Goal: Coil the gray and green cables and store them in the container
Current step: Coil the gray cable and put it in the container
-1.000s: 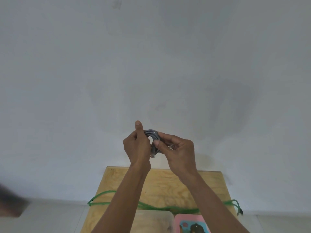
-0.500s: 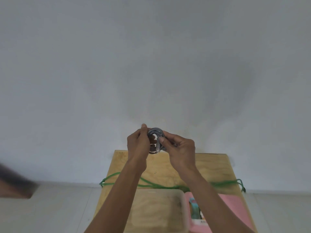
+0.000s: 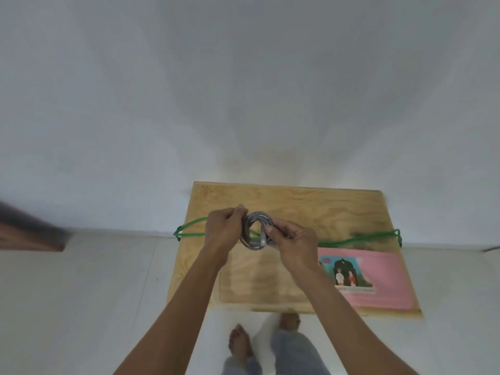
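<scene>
Gray cable (image 3: pixel 256 230): wound into a small tight ring, held up in the air over the wooden surface (image 3: pixel 297 204), between your two hands. Likely raised so the loops stay stacked and the loose end can be tucked without dragging on the wood.

Left hand (image 3: pixel 223 232): at 9 o'clock of the ring, fingers curled and pinching the rim. It reads as the anchor that keeps the turns from springing apart. Forearm comes in from 7 o'clock, wrist roughly straight.

Right hand (image 3: pixel 293 239): at 3 o'clock of the ring, thumb and fingers clamped on the rim and on the plug end, which lies across the ring's lower right. You appear to be securing that end; whether it passes through the loop I cannot tell. Forearm enters from 5 o'clock, wrist bent inward.

Green cable (image 3: pixel 359 239): not yet coiled, stretched across the surface from 9 to 3 o'clock, its folded ends hanging just past both side edges. It passes under your hands.

Clear container (image 3: pixel 224 293): on the near half of the surface, at 6 o'clock of the ring, nothing visible inside. Pink lid (image 3: pixel 384 277) lies just beside it at 3 o'clock.

Judgement: gray coil nearly done; the drop into the container comes next, green cable after.
</scene>
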Available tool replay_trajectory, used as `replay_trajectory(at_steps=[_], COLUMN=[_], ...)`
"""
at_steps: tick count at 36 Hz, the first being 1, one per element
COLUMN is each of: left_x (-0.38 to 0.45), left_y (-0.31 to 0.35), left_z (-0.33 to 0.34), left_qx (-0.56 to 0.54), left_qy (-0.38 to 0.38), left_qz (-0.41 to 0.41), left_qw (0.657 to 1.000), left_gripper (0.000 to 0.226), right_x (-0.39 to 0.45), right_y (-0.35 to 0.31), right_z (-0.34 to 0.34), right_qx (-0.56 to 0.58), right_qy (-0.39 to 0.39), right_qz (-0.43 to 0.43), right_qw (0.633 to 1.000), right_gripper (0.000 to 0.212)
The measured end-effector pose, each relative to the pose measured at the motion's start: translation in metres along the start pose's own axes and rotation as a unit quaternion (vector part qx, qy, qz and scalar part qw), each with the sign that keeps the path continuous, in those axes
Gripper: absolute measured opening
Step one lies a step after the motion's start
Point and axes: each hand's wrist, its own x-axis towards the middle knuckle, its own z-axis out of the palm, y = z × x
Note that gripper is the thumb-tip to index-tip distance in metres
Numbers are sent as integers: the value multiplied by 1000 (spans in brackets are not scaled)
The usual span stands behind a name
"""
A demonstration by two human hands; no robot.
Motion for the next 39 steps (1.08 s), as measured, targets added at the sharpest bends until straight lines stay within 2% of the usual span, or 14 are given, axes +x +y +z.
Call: replay_trajectory(at_steps=[5, 9, 12, 23, 32, 39], left_x=[11, 19, 23, 29, 33, 32], left_y=[-35, -58, -80, -114, -118, -118], left_z=[-13, -19, -20, -22, -22, -23], left_qx=[85, 157, 184, 188, 185, 172], left_qy=[40, 51, 33, 4, 4, 1], left_qz=[-15, -42, -71, -99, -91, -94], left_qw=[995, 985, 980, 977, 979, 981], left_gripper=[26, 33, 36, 34, 32, 32], right_x=[1, -3, -5, 8, 0, -5], right_y=[54, 92, 109, 140, 138, 130], right_z=[-2, 2, 11, 49, 69, 69], right_qx=[-38, -77, -133, -250, -274, -298], right_qy=[-11, -22, -23, -4, 32, 24], right_qz=[76, 125, 114, 140, 159, 149], right_qw=[996, 989, 984, 958, 948, 942], right_gripper=[36, 32, 20, 16, 11, 17])
